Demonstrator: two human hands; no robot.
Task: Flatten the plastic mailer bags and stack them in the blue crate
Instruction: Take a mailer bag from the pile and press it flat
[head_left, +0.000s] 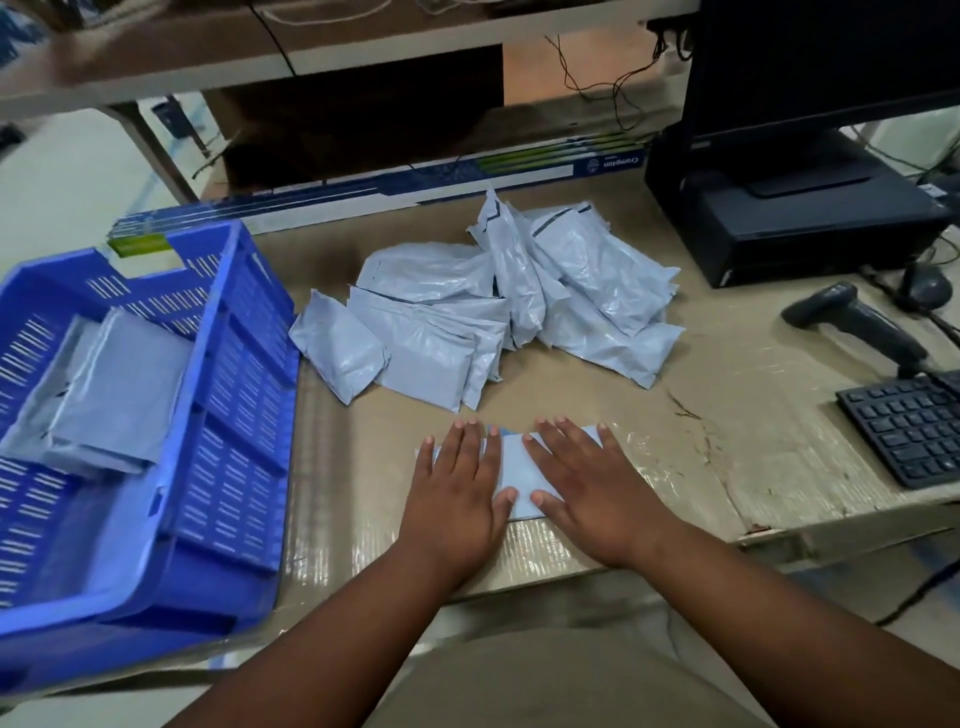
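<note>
- a flat, pale blue-grey plastic mailer bag (511, 467) lies on the near part of the desk, pinned under both of a person's hands, just ahead of the desk's front edge.
- the left hand (457, 483) rests palm down on the bag's left half, fingers straight and spread, gripping nothing.
- the right hand (587, 483) presses palm down on the bag's right half, fingers likewise straight and apart; the two thumbs nearly meet over the bag's near edge.
- just beyond the hands, a loose pile of crumpled grey plastic mailer bags (488, 306) sits in the middle of the desk, some overlapping, some tipped upward.
- to the left, a blue slotted plastic crate (234, 395) stands beside the pile, overhanging the desk's left side.
- inside the crate, a small stack of flattened grey mailer bags (104, 395) lies on the floor, toward its far left.
- the worn brown desk (675, 467) shows scratches and a glossy taped strip along its front.
- on the right, a black handheld barcode scanner (857, 322) lies near a black computer keyboard (909, 426).
- behind them, a black monitor (810, 62) stands atop a black desktop computer case (795, 213).
- a long white-and-blue printed cardboard box (467, 182) lies along the desk's back edge.
</note>
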